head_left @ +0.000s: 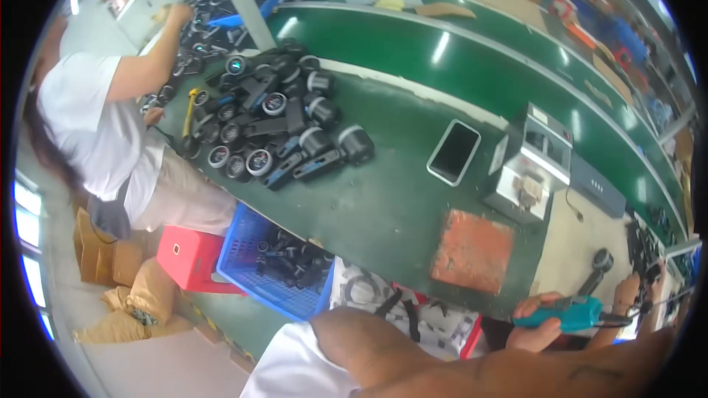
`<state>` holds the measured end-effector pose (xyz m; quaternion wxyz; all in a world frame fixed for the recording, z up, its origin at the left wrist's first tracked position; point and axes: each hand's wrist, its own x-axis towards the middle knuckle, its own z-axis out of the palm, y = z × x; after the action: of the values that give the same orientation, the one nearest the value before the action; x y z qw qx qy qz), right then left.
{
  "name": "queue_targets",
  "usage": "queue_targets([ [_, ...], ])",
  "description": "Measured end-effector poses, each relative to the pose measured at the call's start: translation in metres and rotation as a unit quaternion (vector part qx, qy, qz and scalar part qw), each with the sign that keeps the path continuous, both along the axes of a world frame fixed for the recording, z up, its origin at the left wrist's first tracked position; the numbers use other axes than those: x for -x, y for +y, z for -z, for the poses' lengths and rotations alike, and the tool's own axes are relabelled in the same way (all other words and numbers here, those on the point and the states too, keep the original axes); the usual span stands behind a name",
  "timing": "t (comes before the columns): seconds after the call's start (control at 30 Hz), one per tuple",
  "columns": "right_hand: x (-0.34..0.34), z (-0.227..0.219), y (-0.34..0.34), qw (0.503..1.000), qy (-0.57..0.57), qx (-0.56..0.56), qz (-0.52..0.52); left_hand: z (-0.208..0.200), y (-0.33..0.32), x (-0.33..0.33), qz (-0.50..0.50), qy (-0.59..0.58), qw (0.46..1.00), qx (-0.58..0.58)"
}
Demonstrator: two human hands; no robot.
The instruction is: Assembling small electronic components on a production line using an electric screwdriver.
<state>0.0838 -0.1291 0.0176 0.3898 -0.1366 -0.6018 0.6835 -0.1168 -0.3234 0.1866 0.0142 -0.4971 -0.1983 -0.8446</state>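
Workshop with a long green desk (383, 199) beside a curved green conveyor belt (472, 59). On the desk: a heap of black handle parts with round gauges (273, 118), a phone lying face up (454, 152), an orange pad (472, 250) and a small grey machine (532, 166) at the far edge. Below the desk edge, a blue crate (254, 269) of black parts next to a red stool (190, 256). A co-worker in a white shirt (96, 125) reaches toward the heap. Wearer's left hand (542, 320), low right in view, has its fingers (537, 302) curled around a teal power tool (568, 315). Right hand (630, 295) is at the tool's tip; its grip is too small to tell.
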Motion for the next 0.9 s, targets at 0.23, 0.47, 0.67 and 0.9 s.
queue_targets([
  [0.23, 0.022, 0.004, -0.009, 1.0, -0.009, 0.002, -0.018, -0.006, -0.026, 0.005, -0.024, 0.01, 1.0, -0.01],
  [0.47, 0.013, 0.011, 0.003, 0.998, -0.017, 0.001, -0.064, -0.018, -0.041, 0.008, -0.017, 0.01, 1.0, -0.02],
  [0.67, -0.015, 0.066, 0.092, 0.97, -0.038, 0.018, -0.24, -0.027, -0.034, 0.004, 0.006, 0.015, 0.999, -0.05],
  [0.9, -0.004, 0.003, -0.002, 0.996, -0.059, -0.002, -0.061, -0.025, -0.036, 0.015, 0.077, 0.021, 0.993, -0.088],
])
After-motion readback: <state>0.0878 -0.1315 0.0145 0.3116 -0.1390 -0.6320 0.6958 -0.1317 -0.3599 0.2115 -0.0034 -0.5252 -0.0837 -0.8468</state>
